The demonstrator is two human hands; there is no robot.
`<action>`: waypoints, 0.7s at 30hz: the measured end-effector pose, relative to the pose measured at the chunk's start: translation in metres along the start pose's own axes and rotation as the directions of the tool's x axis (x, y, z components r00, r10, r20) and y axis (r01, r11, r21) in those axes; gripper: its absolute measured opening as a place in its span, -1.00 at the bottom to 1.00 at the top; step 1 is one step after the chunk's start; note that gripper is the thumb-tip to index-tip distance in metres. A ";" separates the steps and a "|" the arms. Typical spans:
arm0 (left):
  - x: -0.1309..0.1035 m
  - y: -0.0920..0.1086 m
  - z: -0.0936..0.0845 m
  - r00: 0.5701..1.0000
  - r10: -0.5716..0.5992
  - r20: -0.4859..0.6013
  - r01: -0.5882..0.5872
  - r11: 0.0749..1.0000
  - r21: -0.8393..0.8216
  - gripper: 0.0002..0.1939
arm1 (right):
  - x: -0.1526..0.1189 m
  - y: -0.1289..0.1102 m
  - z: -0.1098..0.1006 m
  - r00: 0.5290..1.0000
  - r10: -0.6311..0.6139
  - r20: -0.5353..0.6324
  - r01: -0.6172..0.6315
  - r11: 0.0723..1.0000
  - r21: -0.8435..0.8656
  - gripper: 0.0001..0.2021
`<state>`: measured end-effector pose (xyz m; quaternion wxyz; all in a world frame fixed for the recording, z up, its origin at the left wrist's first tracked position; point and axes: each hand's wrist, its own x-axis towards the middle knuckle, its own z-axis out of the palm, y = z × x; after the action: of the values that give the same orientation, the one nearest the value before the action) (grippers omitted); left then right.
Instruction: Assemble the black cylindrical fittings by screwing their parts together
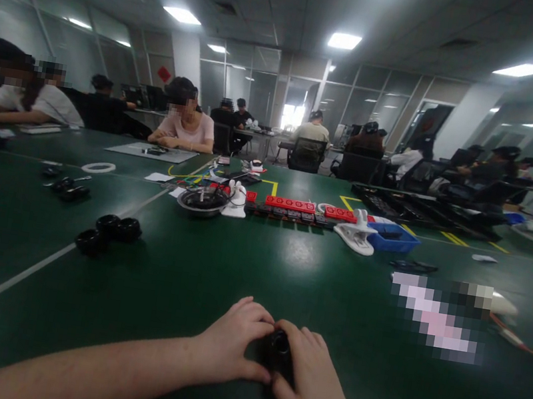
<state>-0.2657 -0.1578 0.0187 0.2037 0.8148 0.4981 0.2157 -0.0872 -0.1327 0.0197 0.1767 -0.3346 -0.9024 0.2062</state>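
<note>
Near the front edge of the green table, a small black rounded part with a circular opening on top [281,343] sits between my two hands. My right hand [317,376] wraps round its right side, thumb in front and fingers behind. From the left, my left hand [235,339] curves its thumb and fingers against the same part, the fingertips of both hands meeting. My palms hide much of it, and whether it rests on the table I cannot tell. Farther to the left lies a cluster of black round cups [109,232].
Across the table stand red power strips [291,204], a round black dish [202,201], a white clip [360,231] and a blue tray [394,239]. Black frames [426,211] lie at the back right. A co-worker [186,123] sits opposite; others sit beyond. Wired items lie at right.
</note>
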 end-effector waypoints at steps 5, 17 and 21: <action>0.003 0.003 0.004 0.999 -0.011 -0.034 0.011 1.000 0.002 -0.71 | -0.001 0.002 -0.002 1.000 -0.020 0.016 0.019 0.999 0.041 -0.66; 0.002 -0.002 0.007 0.992 -0.069 -0.102 0.071 0.997 0.023 -0.52 | 0.005 0.024 0.009 0.986 0.095 -0.133 -0.021 0.881 0.472 -0.63; 0.004 -0.005 0.006 0.987 -0.088 -0.136 0.095 0.995 0.042 -0.51 | 0.023 0.024 0.014 0.976 0.073 -0.207 0.049 0.847 0.529 -0.61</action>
<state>-0.2642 -0.1532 0.0117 0.1596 0.7793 0.5527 0.2484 -0.0977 -0.1044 0.0001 0.3594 -0.2992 -0.7829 0.4103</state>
